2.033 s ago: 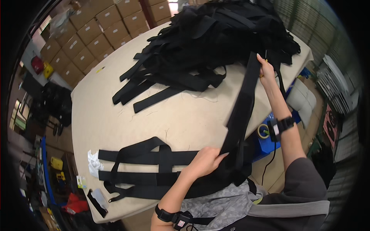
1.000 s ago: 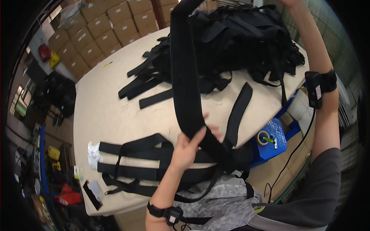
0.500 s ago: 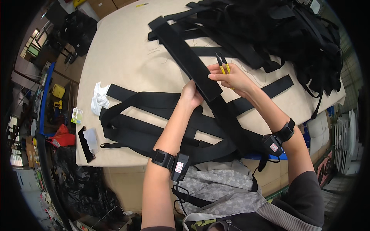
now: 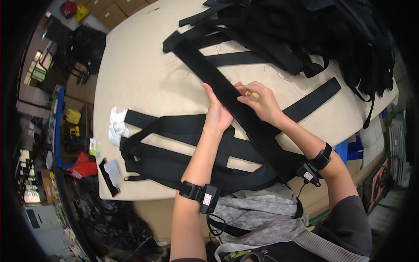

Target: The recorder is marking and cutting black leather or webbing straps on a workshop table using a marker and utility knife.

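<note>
A wide black strap (image 4: pixel 209 72) runs slantwise across the table, its far end doubled over. My left hand (image 4: pixel 218 114) holds it from beneath, thumb up along its left edge and the other fingers hidden under it. My right hand (image 4: pixel 264 105) is closed at the strap's right edge, fingertips against it. In that hand are yellow-handled thread snips (image 4: pixel 255 95); only a bit of yellow shows and the blades are hidden. More black straps (image 4: pixel 174 159) lie looped under and left of my left forearm.
A big heap of black straps (image 4: pixel 305 35) covers the far right of the beige table (image 4: pixel 131 65). Loose threads lie near it. At the left edge are a crumpled white cloth (image 4: pixel 117 125) and a small clear pouch (image 4: pixel 112 173). A yellow cutter (image 4: pixel 152 10) lies at the far edge.
My right hand has turned, and the snips, plainly seen before, are now mostly hidden in it. My left thumb has come up beside the strap. The whole view has shifted slightly.
</note>
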Demonstrator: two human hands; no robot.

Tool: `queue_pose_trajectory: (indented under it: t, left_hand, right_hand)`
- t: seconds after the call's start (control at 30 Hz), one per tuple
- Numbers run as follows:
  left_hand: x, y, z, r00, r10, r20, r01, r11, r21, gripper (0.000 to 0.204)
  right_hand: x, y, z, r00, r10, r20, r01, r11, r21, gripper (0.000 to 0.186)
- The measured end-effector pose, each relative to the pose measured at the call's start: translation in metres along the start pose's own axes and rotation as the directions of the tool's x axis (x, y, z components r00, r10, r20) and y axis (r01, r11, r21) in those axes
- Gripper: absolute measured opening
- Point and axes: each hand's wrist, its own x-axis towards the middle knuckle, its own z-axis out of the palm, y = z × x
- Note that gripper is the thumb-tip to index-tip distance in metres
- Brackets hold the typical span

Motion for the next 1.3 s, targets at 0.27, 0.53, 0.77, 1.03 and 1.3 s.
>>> queue_pose_trajectory:
  t: [0.27,0.53,0.77,1.03,1.3]
  left_hand:
    - [0.033,0.094,-0.014,0.937,0.21,-0.279,-0.122,0.946,0.301,0.02]
    - [0.019,0.253,0.012,0.702,0.602,-0.381,-0.165,0.657,0.736,0.022]
    - [0.019,0.227,-0.057,0.391,0.726,-0.567,0.437,0.396,0.808,0.066]
    - [0.0,0.074,0.099,0.932,0.264,-0.248,0.338,-0.387,0.858,0.041]
    - [-0.085,-0.069,0.158,0.602,-0.203,-0.772,0.708,-0.311,0.634,0.022]
  right_hand:
    - [-0.02,0.015,0.0,0.996,-0.012,0.087,0.01,1.0,0.029,0.029]
    - [-0.026,-0.026,-0.039,0.961,-0.26,-0.093,0.26,0.965,-0.013,0.038]
    - [-0.1,0.052,-0.23,0.866,0.085,-0.492,-0.321,0.85,-0.418,0.039]
    - [-0.19,0.089,-0.307,0.538,-0.087,-0.839,-0.219,0.946,-0.239,0.029]
    - [-0.379,0.219,-0.258,0.536,0.423,-0.731,-0.836,0.148,-0.528,0.049]
